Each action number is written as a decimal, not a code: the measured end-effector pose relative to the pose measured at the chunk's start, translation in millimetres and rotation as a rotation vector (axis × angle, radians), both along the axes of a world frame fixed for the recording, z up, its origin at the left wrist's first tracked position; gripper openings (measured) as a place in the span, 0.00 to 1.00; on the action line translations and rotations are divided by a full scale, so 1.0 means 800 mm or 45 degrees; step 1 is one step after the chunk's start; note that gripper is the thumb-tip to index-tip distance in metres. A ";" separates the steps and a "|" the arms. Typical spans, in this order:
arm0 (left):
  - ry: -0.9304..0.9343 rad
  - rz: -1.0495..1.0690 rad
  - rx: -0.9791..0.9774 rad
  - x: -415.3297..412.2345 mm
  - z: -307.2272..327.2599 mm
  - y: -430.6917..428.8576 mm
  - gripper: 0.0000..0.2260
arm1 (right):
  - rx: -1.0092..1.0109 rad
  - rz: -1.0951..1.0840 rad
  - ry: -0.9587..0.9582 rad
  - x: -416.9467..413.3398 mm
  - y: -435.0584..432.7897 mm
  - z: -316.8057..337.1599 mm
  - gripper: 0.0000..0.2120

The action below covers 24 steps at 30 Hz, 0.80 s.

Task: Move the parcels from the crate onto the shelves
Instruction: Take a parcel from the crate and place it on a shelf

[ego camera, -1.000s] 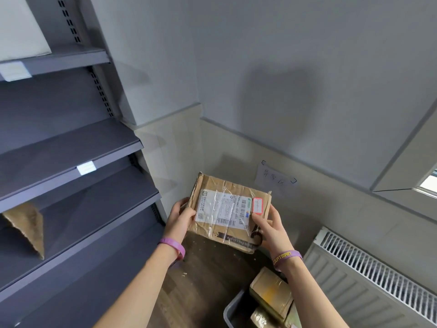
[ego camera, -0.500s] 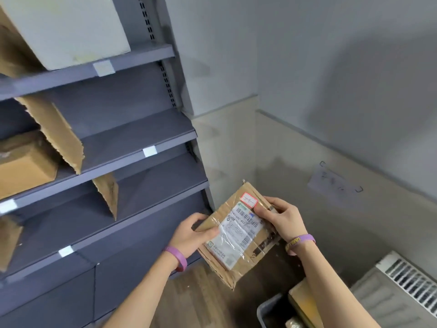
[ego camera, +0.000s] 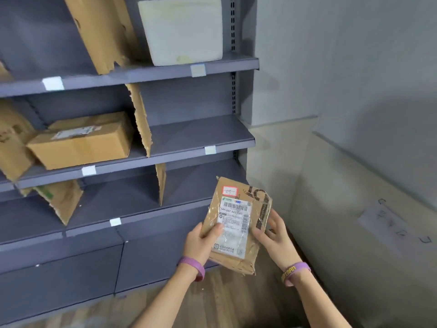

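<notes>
Far left of and above the hands: grey steel shelves (ego camera: 132,76), matte, flat lips with white tags. One rigid brown carton (ego camera: 80,140) sat on the middle level, and a white foam block (ego camera: 182,29) on the top one. Torn corrugated cardboard dividers (ego camera: 161,183) split the levels into bays. The bay (ego camera: 196,183) just up-left of the hands, right of the low divider, looked bare. Left hand (ego camera: 201,242) gripped the parcel (ego camera: 236,223) at its lower left edge, thumb on the face and fingers behind. The parcel was held in the air between both hands, in front of the bottom shelf's right end and touching no shelf. It was a flat brown cardboard pack, creased and crushed at the bottom corner, wrapped in glossy clear tape, with a white shipping label (ego camera: 234,226) and a red-edged sticker (ego camera: 229,191) near the top. Its long axis ran from the hands up and away, the top end leaning slightly right and aimed at that bay. Right hand (ego camera: 274,237) held the right edge, thumb on the face and fingers cupped behind. The left hand was on the shelf side, so nearer the target. My read: a short push up and left, leading with the narrow end. Soft pack, so it could buckle. Right of the hands: plain painted wall (ego camera: 354,91). Crate not in view.
</notes>
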<state>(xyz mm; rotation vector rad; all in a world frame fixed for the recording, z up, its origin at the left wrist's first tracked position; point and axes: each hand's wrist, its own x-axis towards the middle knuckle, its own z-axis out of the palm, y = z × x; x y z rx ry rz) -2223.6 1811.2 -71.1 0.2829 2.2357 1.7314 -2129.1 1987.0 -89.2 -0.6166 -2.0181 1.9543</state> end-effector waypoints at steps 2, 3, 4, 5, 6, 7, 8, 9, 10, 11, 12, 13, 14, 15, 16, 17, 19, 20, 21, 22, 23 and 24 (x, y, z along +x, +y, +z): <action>0.010 0.046 0.048 -0.007 0.004 -0.025 0.08 | -0.104 0.102 0.091 -0.011 -0.042 -0.002 0.34; 0.014 0.055 0.069 -0.010 0.007 -0.038 0.08 | -0.140 0.113 0.131 -0.018 -0.059 0.000 0.33; 0.015 0.060 0.089 -0.014 0.009 -0.054 0.08 | -0.159 0.114 0.157 -0.025 -0.073 0.003 0.33; 0.011 0.059 0.111 -0.018 0.012 -0.071 0.08 | -0.159 0.122 0.172 -0.032 -0.087 0.009 0.33; 0.001 0.054 0.136 -0.022 0.014 -0.088 0.08 | -0.142 0.135 0.182 -0.039 -0.102 0.015 0.33; -0.008 0.050 0.159 -0.026 0.015 -0.106 0.08 | -0.119 0.148 0.190 -0.046 -0.116 0.021 0.34; -0.012 0.049 0.175 -0.030 0.016 -0.124 0.09 | -0.100 0.158 0.197 -0.053 -0.131 0.026 0.34; -0.008 0.055 0.183 -0.033 0.018 -0.142 0.09 | -0.082 0.167 0.207 -0.059 -0.147 0.031 0.34; 0.001 0.065 0.194 -0.036 0.019 -0.160 0.09 | -0.063 0.178 0.220 -0.065 -0.164 0.034 0.34; 0.010 0.080 0.208 -0.039 0.020 -0.178 0.10 | -0.047 0.188 0.232 -0.070 -0.181 0.037 0.34; 0.013 0.095 0.224 -0.041 0.020 -0.196 0.10 | -0.039 0.199 0.240 -0.074 -0.198 0.038 0.34; 0.013 0.103 0.234 -0.043 0.020 -0.214 0.10 | -0.039 0.211 0.244 -0.079 -0.215 0.039 0.34; 0.014 0.106 0.241 -0.045 0.020 -0.232 0.11 | -0.043 0.225 0.248 -0.083 -0.233 0.039 0.33; 0.020 0.110 0.245 -0.047 0.020 -0.251 0.11 | -0.045 0.236 0.252 -0.087 -0.250 0.039 0.32; 0.030 0.117 0.248 -0.049 0.021 -0.269 0.11 | -0.042 0.238 0.257 -0.092 -0.268 0.039 0.30; 0.040 0.127 0.250 -0.051 0.022 -0.287 0.10 | -0.042 0.233 0.259 -0.097 -0.286 0.040 0.28; 0.045 0.148 0.258 -0.058 0.026 -0.324 0.08 | -0.046 0.208 0.257 -0.114 -0.322 0.045 0.22; 0.038 0.159 0.257 -0.063 0.029 -0.342 0.06 | -0.038 0.201 0.249 -0.123 -0.340 0.048 0.20; 0.030 0.169 0.247 -0.068 0.034 -0.361 0.06 | -0.025 0.202 0.243 -0.133 -0.357 0.051 0.19; 0.028 0.180 0.237 -0.073 0.038 -0.380 0.06 | -0.007 0.217 0.249 -0.142 -0.375 0.054 0.20; 0.036 0.198 0.235 -0.079 0.042 -0.402 0.07 | 0.015 0.248 0.271 -0.153 -0.396 0.058 0.21; 0.049 0.217 0.238 -0.083 0.046 -0.421 0.09 | 0.036 0.289 0.293 -0.162 -0.415 0.061 0.23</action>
